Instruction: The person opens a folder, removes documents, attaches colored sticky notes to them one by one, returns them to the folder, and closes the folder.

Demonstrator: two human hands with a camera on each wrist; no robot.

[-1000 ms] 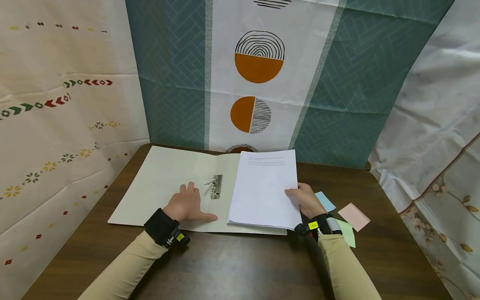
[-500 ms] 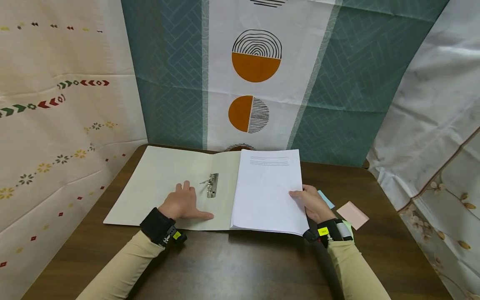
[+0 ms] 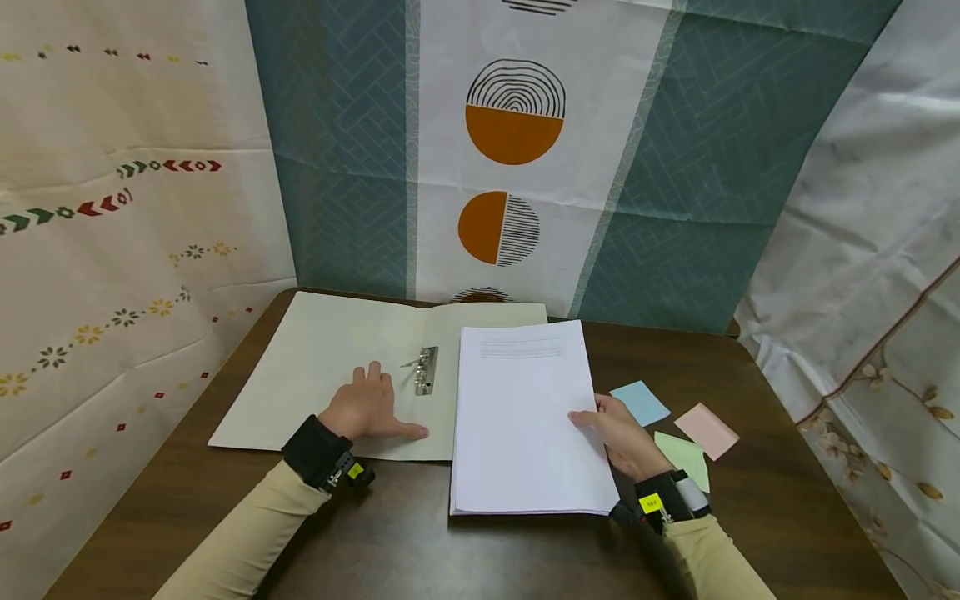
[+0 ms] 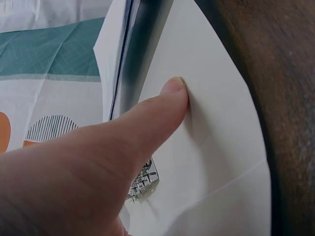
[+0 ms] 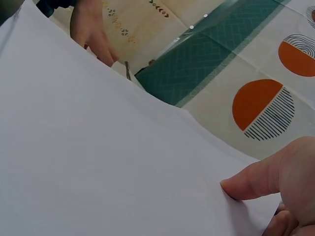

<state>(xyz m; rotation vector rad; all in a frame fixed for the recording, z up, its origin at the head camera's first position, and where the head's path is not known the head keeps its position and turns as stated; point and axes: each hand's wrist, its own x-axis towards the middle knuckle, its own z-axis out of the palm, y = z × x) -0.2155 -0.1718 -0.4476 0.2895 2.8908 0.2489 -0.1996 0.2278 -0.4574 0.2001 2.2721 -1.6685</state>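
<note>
Lower right, we see the right hand [image 3: 628, 440] pinching the paper stack [image 3: 525, 425] by its right edge; left hand [image 3: 367, 408] spread, lower left.

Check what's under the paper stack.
The open cream binder shows past the paper stack at top and left, brown tabletop at bottom and right; what lies directly beneath is covered.

The folder [image 3: 318, 342] is leaving a gap between left hand [image 3: 367, 408] and paper [image 3: 527, 425]; the clip [image 3: 425, 371] is obstructing its far part.

Pale glare on the table [image 3: 420, 554]; 2 wrist views dimmer (shadows soft).
</note>
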